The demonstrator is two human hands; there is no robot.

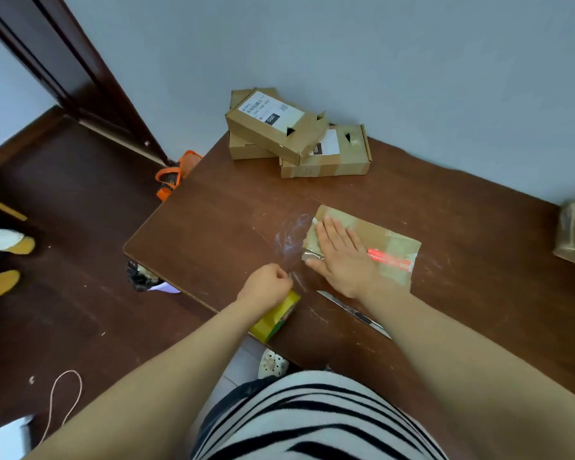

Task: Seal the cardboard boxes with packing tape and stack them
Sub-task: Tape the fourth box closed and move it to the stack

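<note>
Brown table (445, 210): flat box (389, 240) centre, box pile (279, 127) far edge, knife (352, 310), yellow tape roll (276, 318) near edge.

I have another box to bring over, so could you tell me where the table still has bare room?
Bare table lies between the stacked boxes and the box under the right hand, and right of that box. The near edge is crowded: left hand pinching clear tape, tape roll, knife.

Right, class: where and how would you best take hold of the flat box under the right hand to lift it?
Probably by its two long edges, from above: the box lies flat and thin on the table, so its narrow width is easily spanned.
</note>
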